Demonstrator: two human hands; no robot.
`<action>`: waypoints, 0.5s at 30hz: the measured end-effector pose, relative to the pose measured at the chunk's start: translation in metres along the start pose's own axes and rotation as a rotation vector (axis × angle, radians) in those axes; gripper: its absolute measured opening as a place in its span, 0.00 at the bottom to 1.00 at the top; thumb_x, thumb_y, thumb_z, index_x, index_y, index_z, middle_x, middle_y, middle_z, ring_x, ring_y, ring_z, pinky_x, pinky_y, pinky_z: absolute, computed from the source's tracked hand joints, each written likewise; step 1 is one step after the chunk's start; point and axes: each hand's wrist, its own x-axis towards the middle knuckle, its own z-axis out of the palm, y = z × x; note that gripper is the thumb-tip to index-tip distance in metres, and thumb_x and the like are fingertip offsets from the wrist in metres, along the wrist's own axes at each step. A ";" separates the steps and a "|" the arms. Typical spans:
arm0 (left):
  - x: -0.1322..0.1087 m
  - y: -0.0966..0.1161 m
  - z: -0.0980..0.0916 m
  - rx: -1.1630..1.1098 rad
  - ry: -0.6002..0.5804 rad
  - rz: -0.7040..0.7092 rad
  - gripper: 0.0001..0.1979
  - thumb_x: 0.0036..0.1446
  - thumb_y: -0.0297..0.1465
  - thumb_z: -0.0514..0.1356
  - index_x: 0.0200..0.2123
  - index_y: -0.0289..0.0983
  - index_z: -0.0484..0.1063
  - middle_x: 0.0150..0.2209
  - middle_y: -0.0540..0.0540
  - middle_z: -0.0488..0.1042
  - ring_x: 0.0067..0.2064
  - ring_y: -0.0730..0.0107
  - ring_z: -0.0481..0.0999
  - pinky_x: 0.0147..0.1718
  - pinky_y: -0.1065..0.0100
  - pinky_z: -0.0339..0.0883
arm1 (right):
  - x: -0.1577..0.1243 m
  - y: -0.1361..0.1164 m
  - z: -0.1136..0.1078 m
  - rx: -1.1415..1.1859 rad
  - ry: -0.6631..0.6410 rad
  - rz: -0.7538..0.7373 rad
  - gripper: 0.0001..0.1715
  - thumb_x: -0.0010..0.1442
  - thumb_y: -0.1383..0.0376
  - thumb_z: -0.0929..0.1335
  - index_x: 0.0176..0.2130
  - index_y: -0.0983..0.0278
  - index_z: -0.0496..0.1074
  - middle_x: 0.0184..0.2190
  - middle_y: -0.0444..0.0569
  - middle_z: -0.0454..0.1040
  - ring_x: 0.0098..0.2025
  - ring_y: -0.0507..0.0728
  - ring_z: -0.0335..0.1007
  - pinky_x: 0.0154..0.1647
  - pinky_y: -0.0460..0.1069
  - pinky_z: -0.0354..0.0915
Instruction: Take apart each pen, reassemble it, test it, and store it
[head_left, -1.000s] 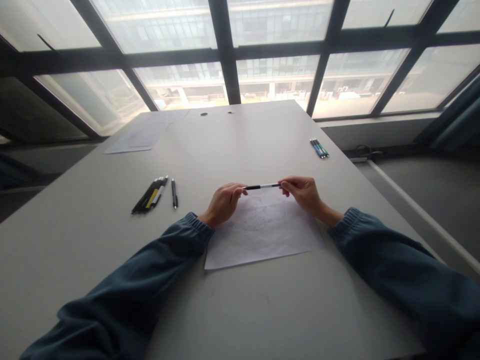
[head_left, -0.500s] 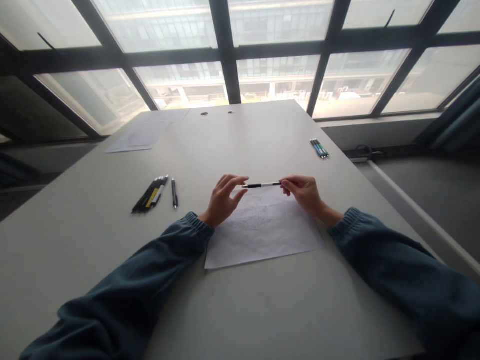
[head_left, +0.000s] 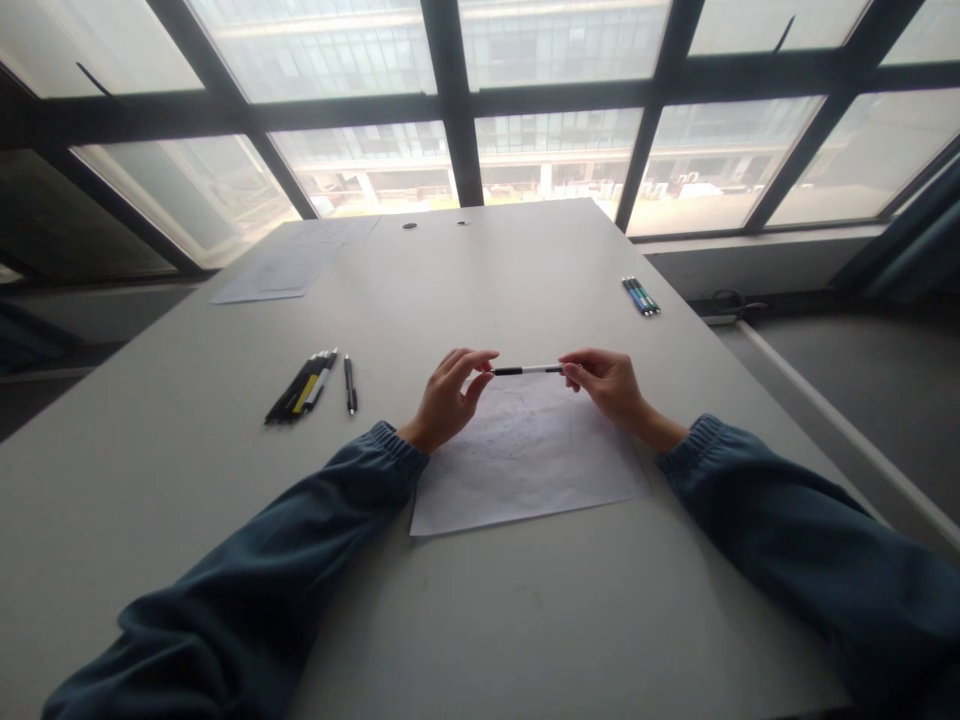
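Right hand: closed, pinching the right end of one black-and-white pen between thumb and fingertips. The pen is lying level in the air, just above the far edge of the sheet.

Left hand: open, fingers spread, thumb and forefinger bracketing the pen's left tip. Whether they are touching it cannot be told.

Sheet of paper: one, bearing a faint drawing and lying flat on the grey table beneath both hands. Its near-left corner is passing under the left sleeve.

Open room: bare table is stretching from the sheet's far edge to the window end, and from its near edge towards the person. The table's right edge is running close outside the right sleeve. A clear strip is separating the sheet from the pens on the left.

Change: a second ago the left hand was gripping the pen's left end. It is now holding open, the right hand alone carrying the pen, which is staying in place.

Count:
- One single dark pen, left of the left hand.
- One pen cluster just beyond it, black, yellow and white, number unclear.
- One pen bundle, about three, just inside the right edge.
- Loose papers at the far left corner.
- Two small dark discs near the far edge.
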 end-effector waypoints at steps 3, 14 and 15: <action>0.000 0.000 0.000 0.004 -0.010 -0.003 0.11 0.67 0.31 0.59 0.51 0.38 0.72 0.38 0.45 0.76 0.41 0.67 0.75 0.42 0.64 0.72 | 0.000 -0.001 0.000 -0.037 -0.013 -0.036 0.17 0.56 0.58 0.76 0.42 0.66 0.80 0.30 0.48 0.78 0.28 0.52 0.72 0.29 0.48 0.70; -0.003 0.002 0.000 -0.026 -0.062 -0.060 0.11 0.69 0.31 0.55 0.49 0.37 0.75 0.30 0.49 0.74 0.32 0.73 0.74 0.34 0.71 0.69 | -0.006 -0.007 0.003 -0.082 -0.112 -0.003 0.17 0.58 0.56 0.74 0.42 0.66 0.79 0.26 0.47 0.76 0.26 0.51 0.69 0.26 0.47 0.66; -0.004 0.002 0.001 -0.027 -0.070 -0.064 0.11 0.69 0.31 0.55 0.49 0.37 0.75 0.30 0.49 0.74 0.31 0.73 0.74 0.33 0.72 0.68 | -0.006 -0.007 0.003 -0.107 -0.113 -0.009 0.17 0.59 0.56 0.74 0.42 0.66 0.79 0.26 0.47 0.76 0.26 0.51 0.69 0.26 0.47 0.66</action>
